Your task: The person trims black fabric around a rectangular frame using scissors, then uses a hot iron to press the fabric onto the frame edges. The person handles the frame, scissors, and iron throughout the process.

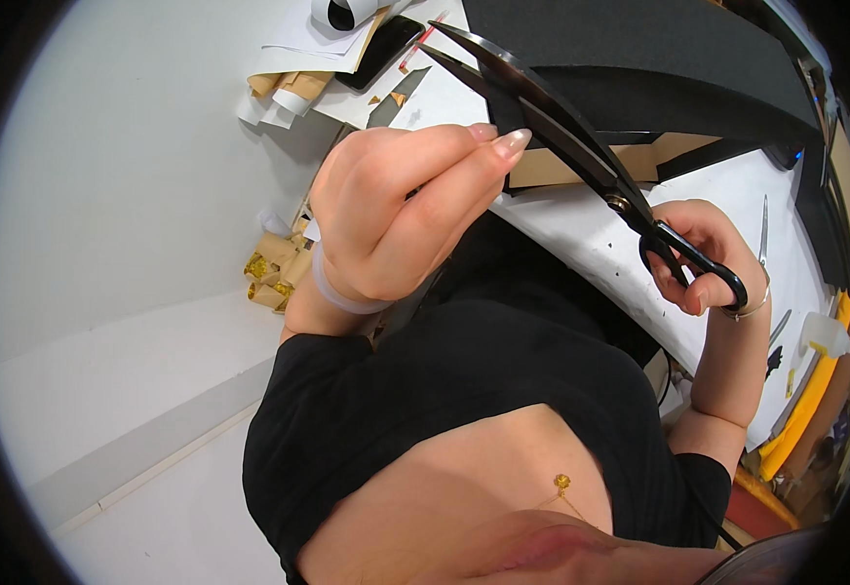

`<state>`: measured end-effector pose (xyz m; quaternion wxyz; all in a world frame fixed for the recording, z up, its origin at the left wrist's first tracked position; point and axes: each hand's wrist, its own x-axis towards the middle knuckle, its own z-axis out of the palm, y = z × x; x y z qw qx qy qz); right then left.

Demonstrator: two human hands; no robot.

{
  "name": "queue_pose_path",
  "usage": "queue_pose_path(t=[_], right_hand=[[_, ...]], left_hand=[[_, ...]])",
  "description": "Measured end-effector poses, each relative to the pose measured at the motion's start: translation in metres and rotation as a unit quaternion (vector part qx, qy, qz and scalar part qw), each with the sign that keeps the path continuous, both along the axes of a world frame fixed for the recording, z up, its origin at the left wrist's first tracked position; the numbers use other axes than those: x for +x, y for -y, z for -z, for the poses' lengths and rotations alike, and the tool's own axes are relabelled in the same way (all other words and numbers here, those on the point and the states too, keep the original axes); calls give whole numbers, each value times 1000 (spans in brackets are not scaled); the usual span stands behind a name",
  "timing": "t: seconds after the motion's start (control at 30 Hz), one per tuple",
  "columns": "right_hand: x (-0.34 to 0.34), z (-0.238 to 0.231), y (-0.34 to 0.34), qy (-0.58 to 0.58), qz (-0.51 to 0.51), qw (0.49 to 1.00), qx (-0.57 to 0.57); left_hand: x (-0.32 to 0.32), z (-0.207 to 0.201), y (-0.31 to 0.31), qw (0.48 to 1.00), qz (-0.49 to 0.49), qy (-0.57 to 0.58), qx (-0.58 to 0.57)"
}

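Note:
Large black-handled scissors [616, 203] are in my right hand [703, 255], with my fingers and thumb through the handle loops. Their long dark blades point up and to the left, the tips a little apart. My left hand [415, 200] is raised beside the blades, thumb and fingers pinched together. A dark patch shows between its fingertips and the blades; I cannot tell whether it is a piece in my grip or the black material behind. Beyond the blades lies a large black sheet-covered form [659, 49] with a tan inner side.
The white tabletop [581, 239] carries dark scraps. A dark phone [386, 51], papers and rolls sit at the far left. Tan rolls with gold ends [274, 278] stand below the table's left edge. At right are slim metal scissors [764, 229], a translucent bottle [828, 334] and a yellow strip [803, 414].

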<state>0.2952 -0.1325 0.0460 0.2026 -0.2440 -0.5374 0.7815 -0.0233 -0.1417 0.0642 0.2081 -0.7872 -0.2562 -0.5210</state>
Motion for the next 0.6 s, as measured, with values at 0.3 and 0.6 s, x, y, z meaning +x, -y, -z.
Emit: queue_pose_path(t=[0.3,0.6], right_hand=[[2,1,3,2,6,1000,5],[-5,-8,18,31,4,999,-10]], left_hand=[[-1,2,1,1000,-2,-1,3],[-7,-1,19,999,31,2,-18]])
